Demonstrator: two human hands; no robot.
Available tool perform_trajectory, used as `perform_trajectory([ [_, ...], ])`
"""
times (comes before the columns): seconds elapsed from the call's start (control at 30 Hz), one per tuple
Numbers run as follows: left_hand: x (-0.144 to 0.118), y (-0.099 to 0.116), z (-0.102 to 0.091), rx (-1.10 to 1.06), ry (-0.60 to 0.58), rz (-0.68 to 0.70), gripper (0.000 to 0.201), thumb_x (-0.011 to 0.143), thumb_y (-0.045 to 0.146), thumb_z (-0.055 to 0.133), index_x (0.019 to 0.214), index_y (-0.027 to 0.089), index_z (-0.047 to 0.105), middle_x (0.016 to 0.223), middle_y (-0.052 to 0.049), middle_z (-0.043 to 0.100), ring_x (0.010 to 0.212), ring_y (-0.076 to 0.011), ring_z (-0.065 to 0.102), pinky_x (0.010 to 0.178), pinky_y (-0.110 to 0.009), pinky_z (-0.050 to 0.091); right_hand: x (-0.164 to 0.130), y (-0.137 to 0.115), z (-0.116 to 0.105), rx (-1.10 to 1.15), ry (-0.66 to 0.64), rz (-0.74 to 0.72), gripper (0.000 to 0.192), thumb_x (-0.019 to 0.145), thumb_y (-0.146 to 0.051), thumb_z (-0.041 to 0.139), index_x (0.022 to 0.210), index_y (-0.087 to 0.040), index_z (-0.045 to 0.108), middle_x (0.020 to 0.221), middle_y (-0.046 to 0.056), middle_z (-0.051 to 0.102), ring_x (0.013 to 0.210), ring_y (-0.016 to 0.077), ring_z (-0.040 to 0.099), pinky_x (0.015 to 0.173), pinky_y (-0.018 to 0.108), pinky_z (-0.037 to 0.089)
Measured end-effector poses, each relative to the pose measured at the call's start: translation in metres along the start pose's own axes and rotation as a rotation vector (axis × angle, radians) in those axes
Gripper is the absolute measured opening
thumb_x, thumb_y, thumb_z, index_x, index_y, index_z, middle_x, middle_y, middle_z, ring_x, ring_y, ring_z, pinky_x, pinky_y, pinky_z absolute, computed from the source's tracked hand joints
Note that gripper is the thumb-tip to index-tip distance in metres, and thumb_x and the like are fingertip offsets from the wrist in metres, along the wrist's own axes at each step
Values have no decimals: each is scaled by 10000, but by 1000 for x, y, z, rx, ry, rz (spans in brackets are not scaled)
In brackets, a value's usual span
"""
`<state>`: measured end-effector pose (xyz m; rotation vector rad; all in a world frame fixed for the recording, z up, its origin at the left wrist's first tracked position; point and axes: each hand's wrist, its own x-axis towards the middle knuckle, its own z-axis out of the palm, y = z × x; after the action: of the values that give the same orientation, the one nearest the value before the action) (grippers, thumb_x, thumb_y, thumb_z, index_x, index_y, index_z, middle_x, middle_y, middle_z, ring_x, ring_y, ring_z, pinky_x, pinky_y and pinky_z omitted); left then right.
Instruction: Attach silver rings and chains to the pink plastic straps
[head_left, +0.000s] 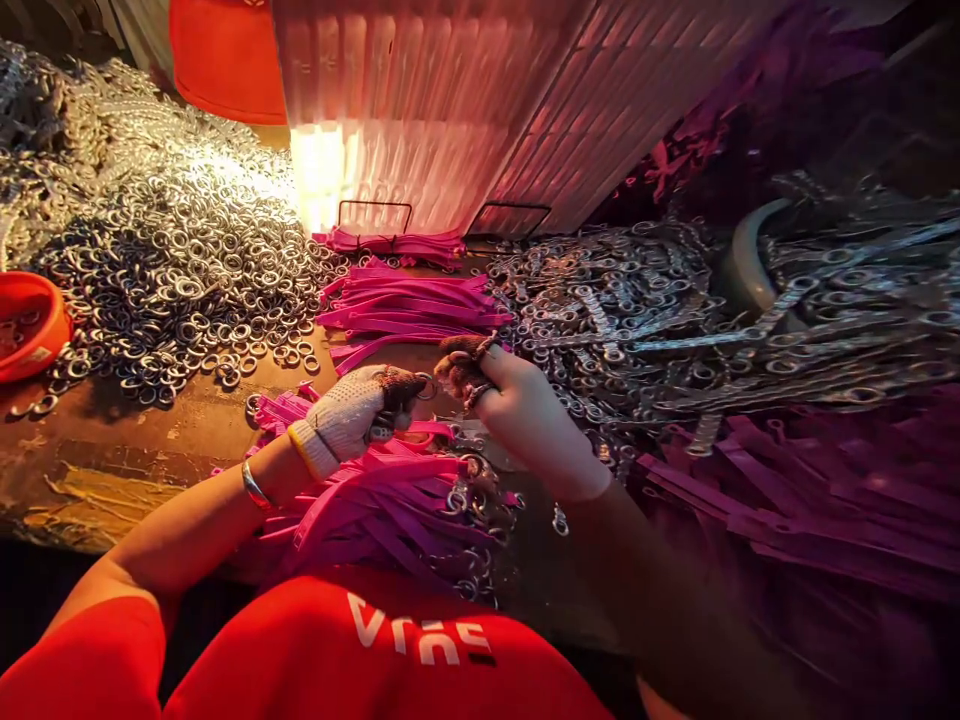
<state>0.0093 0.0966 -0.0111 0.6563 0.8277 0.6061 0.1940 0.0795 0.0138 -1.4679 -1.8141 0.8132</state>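
My left hand [352, 415], in a white knit glove with dark fingertips, pinches a small metal ring [426, 386] over the table. My right hand [517, 405], gloved the same way, is closed on a metal clip [471, 392] right beside that ring, fingertips nearly touching. Below both hands lies a heap of pink straps [390, 510] with metal clips fitted at their ends [472, 500]. A loose stack of bare pink straps [409, 310] lies just beyond the hands.
A big pile of metal rings [180, 270] covers the left of the table, beside an orange bowl [30, 325]. Metal clips [637, 320] are heaped at the right, with more pink straps [810, 490] below them. A lit ribbed panel [450, 110] stands behind.
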Motion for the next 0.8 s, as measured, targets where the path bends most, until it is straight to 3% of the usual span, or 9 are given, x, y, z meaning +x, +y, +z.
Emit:
perform_trajectory([
  [0.17, 5, -1, 7, 54, 34, 11, 192, 812, 321, 701, 778, 151, 619, 575, 33, 499, 380, -33, 375, 325, -153, 148, -8, 18, 0, 40, -1, 24, 346, 867, -208, 496, 1159, -211, 682, 1008, 62, 737, 944, 235, 667, 890, 386, 534],
  [0.27, 9, 1, 13, 41, 19, -76, 203, 815, 311, 660, 712, 159, 573, 551, 40, 466, 366, -35, 346, 311, -148, 137, -9, 22, -6, -38, -62, -113, 448, 850, -121, 466, 1255, -222, 629, 1164, 79, 698, 1098, 241, 632, 984, 398, 494],
  [0.4, 16, 1, 13, 73, -84, -166, 212, 778, 304, 640, 656, 158, 547, 506, 49, 426, 345, -32, 298, 299, -143, 150, -7, 31, -12, -205, -199, -349, 624, 731, 5, 458, 1312, -195, 570, 1266, 129, 623, 1210, 258, 565, 1023, 426, 462],
  [0.53, 24, -3, 12, 122, -129, -181, 174, 751, 274, 617, 645, 153, 550, 509, 33, 451, 351, -45, 350, 296, -141, 199, -4, 36, -12, -386, -228, -378, 434, 727, -36, 503, 1123, -154, 636, 1094, 142, 650, 1012, 262, 593, 862, 379, 476],
  [0.67, 30, 2, 8, 89, -101, -251, 197, 759, 288, 666, 659, 151, 567, 542, 24, 487, 356, -46, 367, 281, -139, 196, 4, 31, -14, -532, -224, -308, 93, 778, -167, 520, 792, -176, 612, 789, 87, 627, 716, 204, 519, 656, 320, 347],
  [0.8, 27, 39, -23, -13, 96, -64, 105, 807, 217, 692, 771, 128, 649, 536, 26, 502, 342, -36, 350, 284, -120, 153, 15, 28, -15, -462, -231, -209, 225, 866, -274, 486, 650, -213, 507, 626, 21, 553, 591, 150, 407, 588, 313, 236],
])
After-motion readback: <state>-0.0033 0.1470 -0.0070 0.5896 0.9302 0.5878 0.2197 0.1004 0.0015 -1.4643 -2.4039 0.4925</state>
